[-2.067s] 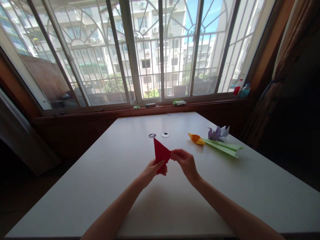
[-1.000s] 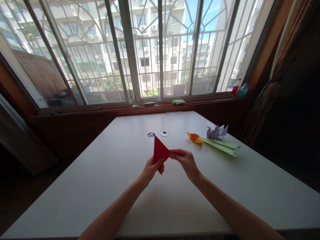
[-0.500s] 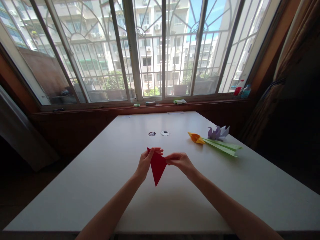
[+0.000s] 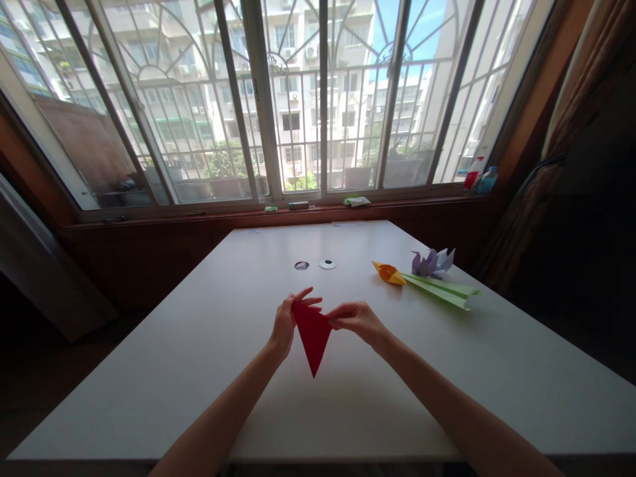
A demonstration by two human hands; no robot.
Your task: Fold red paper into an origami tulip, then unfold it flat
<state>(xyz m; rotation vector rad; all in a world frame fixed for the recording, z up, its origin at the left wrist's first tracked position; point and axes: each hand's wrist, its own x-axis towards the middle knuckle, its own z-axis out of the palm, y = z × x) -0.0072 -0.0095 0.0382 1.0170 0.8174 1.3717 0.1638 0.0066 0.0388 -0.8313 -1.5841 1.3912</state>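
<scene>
Your left hand (image 4: 285,321) and right hand (image 4: 355,319) pinch the red paper triangle's (image 4: 312,334) top corners; its long point hangs toward you.

Both arms reach forward, left hand (image 4: 287,320) and right hand (image 4: 354,319) seemingly pinching.

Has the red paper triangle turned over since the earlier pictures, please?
Yes. The red paper triangle, pinched by the left hand and right hand, now points toward the table's near edge, not the window.
</scene>
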